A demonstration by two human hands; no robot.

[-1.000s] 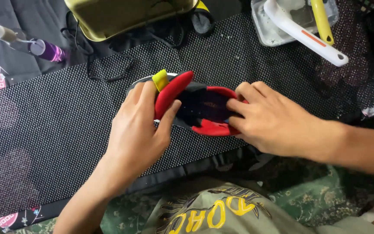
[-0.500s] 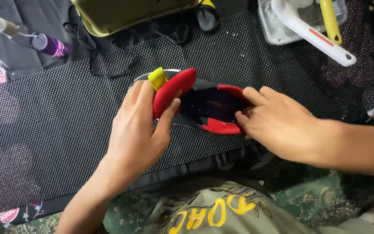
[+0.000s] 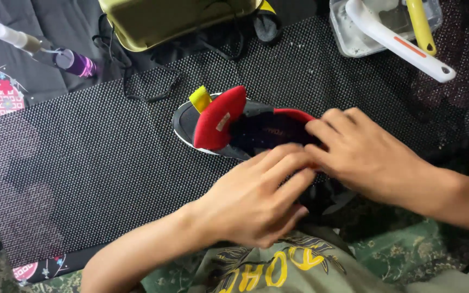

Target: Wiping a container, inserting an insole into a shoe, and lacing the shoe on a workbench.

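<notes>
A black sneaker [image 3: 188, 123] with a red tongue, red lining and a yellow pull tab lies on a black mesh mat [image 3: 82, 163], toe pointing left. My left hand [image 3: 251, 203] reaches over from the near side, its fingers laid along the sneaker's near rim by the opening. My right hand [image 3: 370, 157] grips the heel end, fingertips at the red collar. The heel and near side of the sneaker are hidden under both hands.
An olive plastic tub [image 3: 175, 19] stands at the back. A purple spray bottle [image 3: 77, 61] lies at the back left, a loose black lace [image 3: 147, 89] near it. At the back right, a clear tray [image 3: 354, 40] holds a white-handled tool [image 3: 403, 46] and a yellow one [image 3: 422, 24].
My left hand has left the toe and tongue and moved right to the near side by the opening. The toe is now uncovered. My right hand stays at the heel.
</notes>
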